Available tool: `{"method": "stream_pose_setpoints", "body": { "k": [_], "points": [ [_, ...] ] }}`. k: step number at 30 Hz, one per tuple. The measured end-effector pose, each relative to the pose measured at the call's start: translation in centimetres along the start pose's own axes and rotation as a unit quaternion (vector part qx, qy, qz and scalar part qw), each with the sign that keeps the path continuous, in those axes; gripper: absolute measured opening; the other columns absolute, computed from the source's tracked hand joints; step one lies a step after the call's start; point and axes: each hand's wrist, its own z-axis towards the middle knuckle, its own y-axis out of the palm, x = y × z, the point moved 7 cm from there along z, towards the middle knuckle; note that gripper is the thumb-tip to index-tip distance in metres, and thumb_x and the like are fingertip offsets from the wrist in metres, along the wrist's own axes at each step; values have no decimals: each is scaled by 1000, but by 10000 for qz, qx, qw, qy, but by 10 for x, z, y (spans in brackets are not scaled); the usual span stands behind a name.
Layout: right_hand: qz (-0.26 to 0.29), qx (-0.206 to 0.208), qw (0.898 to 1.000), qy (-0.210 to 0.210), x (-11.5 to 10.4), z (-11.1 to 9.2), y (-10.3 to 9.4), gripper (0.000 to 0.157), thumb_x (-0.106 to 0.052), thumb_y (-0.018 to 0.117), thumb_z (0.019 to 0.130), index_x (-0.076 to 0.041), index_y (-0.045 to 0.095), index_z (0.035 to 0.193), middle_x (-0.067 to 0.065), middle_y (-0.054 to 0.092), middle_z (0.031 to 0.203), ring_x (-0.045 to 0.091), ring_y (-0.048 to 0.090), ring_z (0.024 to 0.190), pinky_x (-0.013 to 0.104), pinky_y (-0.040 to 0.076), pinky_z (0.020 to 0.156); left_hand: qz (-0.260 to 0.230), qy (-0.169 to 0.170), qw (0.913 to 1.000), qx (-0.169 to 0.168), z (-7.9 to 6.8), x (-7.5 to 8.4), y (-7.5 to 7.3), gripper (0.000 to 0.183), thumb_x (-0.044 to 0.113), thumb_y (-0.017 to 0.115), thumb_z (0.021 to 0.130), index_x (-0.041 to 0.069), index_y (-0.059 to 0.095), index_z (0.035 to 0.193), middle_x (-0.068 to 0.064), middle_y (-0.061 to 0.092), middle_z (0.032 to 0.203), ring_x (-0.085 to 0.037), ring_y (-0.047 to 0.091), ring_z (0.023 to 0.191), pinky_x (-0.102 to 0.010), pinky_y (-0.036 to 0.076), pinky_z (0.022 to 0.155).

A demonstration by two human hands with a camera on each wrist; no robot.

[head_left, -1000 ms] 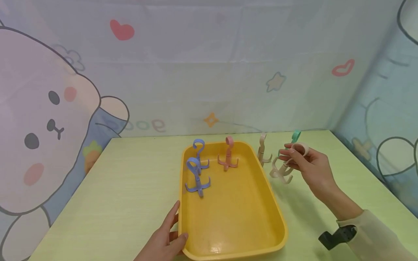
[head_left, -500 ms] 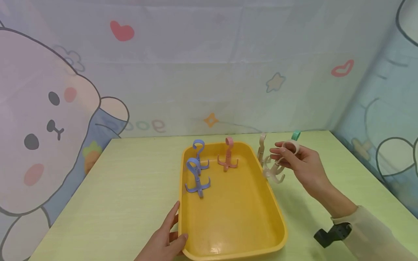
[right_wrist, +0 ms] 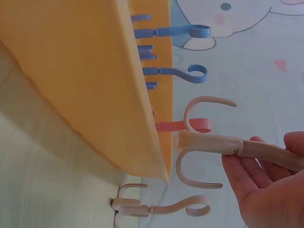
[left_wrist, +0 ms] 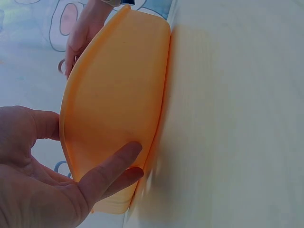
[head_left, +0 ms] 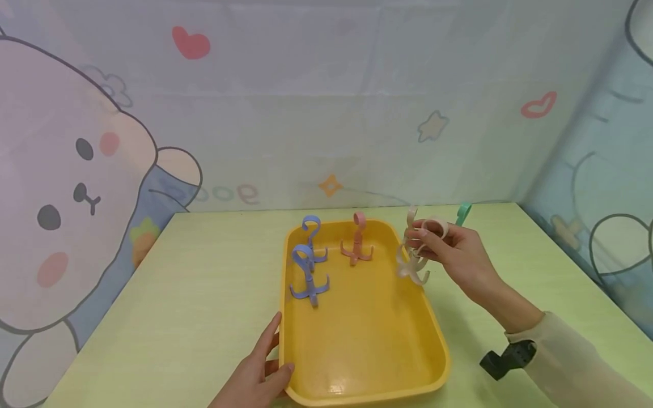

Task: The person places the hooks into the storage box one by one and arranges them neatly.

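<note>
In the head view, my right hand [head_left: 466,258] pinches a beige four-armed swivel hook [head_left: 412,266] by its stem, above the right rim of the yellow tray [head_left: 367,340]. The right wrist view shows this beige hook [right_wrist: 209,142] with its curved arms turned toward the tray. My left hand [head_left: 257,365] holds the tray's left side, thumb over the rim and fingers against the outer wall [left_wrist: 114,95]. Inside the tray stand two blue hooks, a rear one [head_left: 311,226] and a front one [head_left: 309,286], and a pink hook [head_left: 357,249] near the back.
Another beige hook [right_wrist: 180,206] stands on the table just outside the tray's right wall. Behind my right hand, a green hook [head_left: 463,214] is mostly hidden. A printed cloth [head_left: 285,113] hangs behind the pale green table [head_left: 204,272].
My right hand has moved left with the beige hook, from beside the tray to above its right rim. The left hand has stayed at the tray's left side.
</note>
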Motion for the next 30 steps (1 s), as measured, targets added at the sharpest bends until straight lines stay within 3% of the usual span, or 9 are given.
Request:
{"method": "stream_pose_setpoints", "body": {
  "k": [6, 13, 21, 30],
  "points": [
    [-51, -188, 9998, 86, 0, 3, 12, 39, -23, 61, 109, 13, 66, 123, -10, 73, 126, 6, 76, 108, 23, 60, 94, 25, -12, 10000, 64, -1, 2, 0, 93, 19, 64, 105, 12, 1, 172, -40, 17, 168, -47, 62, 131, -46, 64, 89],
    [-198, -377, 9988, 253, 0, 10, 28, 32, -21, 60, 109, 1, 61, 85, 11, 67, 143, 8, 76, 110, 22, 60, 94, 36, -14, 10000, 50, -2, 3, 0, 92, 19, 64, 105, 12, 0, 172, -40, 17, 168, -48, 61, 132, -46, 64, 90],
    [-501, -404, 9971, 414, 4, 20, 44, 30, -19, 60, 109, 8, 66, 96, 21, 62, 147, 31, 73, 121, 35, 59, 101, -36, 20, 10000, -13, -1, 3, 0, 93, 18, 63, 105, 11, -1, 171, -40, 16, 168, -50, 60, 132, -46, 65, 88],
    [-500, -375, 9961, 620, 8, 27, 58, 33, -19, 60, 110, 3, 56, 85, 22, 65, 143, 36, 72, 122, 41, 59, 103, -58, 52, 10000, -57, -1, 2, 0, 92, 18, 63, 105, 11, -1, 171, -40, 16, 168, -50, 60, 132, -46, 65, 88]
  ]
}}
